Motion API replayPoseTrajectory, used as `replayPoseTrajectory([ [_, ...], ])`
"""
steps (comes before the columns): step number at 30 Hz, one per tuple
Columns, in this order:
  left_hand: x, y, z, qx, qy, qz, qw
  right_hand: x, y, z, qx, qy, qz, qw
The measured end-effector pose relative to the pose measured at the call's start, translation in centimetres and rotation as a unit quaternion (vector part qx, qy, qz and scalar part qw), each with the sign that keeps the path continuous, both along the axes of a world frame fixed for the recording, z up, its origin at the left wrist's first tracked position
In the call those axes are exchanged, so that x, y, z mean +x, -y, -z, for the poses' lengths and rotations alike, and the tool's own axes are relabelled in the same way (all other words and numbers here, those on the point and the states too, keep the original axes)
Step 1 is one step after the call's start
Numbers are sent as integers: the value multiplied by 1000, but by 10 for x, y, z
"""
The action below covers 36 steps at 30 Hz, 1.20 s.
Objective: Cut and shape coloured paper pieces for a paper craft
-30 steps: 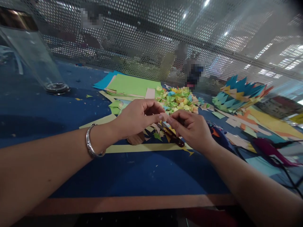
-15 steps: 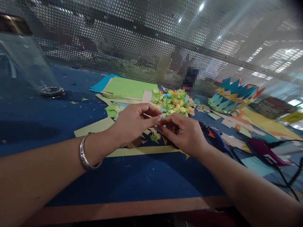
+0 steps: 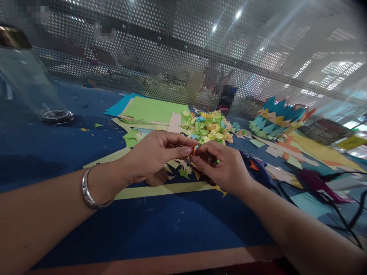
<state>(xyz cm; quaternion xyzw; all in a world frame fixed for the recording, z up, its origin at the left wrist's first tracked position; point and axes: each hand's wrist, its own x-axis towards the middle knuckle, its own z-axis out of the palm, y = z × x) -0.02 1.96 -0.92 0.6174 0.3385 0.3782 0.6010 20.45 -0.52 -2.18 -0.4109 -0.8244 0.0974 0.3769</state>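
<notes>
Between my fingertips is a small orange piece of paper (image 3: 193, 150), mostly covered, so its shape is hard to make out. My left hand (image 3: 159, 154), with a silver bangle at its wrist, pinches it from the left between thumb and fingers. From the right, my right hand (image 3: 222, 162) closes thumb and forefinger on its other side. Just beyond my hands lies a heap of small folded paper flowers (image 3: 212, 128) in yellow, green, peach and blue. Below my fingers are pointed paper scraps (image 3: 184, 173) and a long pale-yellow strip (image 3: 172, 188).
Green paper sheets (image 3: 157, 109) are stacked at the back. At the left stands a clear bottle (image 3: 31, 80). A spiky layered paper piece (image 3: 278, 118) sits back right, with a purple glue gun (image 3: 321, 185) and its cable nearer. Perforated metal screening (image 3: 172, 49) rises behind the table.
Both hands stay together at the same spot over the scraps. The orange piece now shows more clearly between my fingertips, and my left fingers are stretched straighter. The view has shifted slightly.
</notes>
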Motion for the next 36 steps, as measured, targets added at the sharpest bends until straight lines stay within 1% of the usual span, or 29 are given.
replayPoseTrajectory([
  [7, -5, -4, 1, 10, 7, -6, 1000, 1, 3, -4, -19, 12, 3, 1000],
  [10, -6, -6, 3, 12, 6, -8, 1000, 0, 4, -4, -6, 17, 7, 1000],
  [13, -8, -7, 4, 6, 3, -9, 1000, 0, 4, -3, 7, 17, -3, 1000],
  [20, -8, -6, 4, 7, 0, -12, 1000, -1, 7, -4, 6, 20, -14, 1000],
  [22, -8, -5, 4, 29, -24, -21, 999, -1, 8, -4, 9, 26, -11, 1000],
  [24, -8, -6, 5, 79, -63, -47, 994, -1, 8, -4, 6, 34, -7, 999],
  [27, -9, -9, 6, 180, -125, -94, 971, 1, 7, -5, -17, 44, -1, 999],
  [29, -9, -12, 6, 227, -145, -115, 956, 3, 5, -6, -40, 49, 9, 998],
  [31, -10, -13, 5, 235, -134, -117, 956, 8, 3, -6, -59, 61, 22, 996],
  [34, -9, -13, 4, 199, -81, -87, 973, 15, 3, -8, -66, 100, 52, 991],
  [36, -8, -13, 5, 185, -64, -73, 978, 20, 6, -11, -66, 132, 71, 987],
])
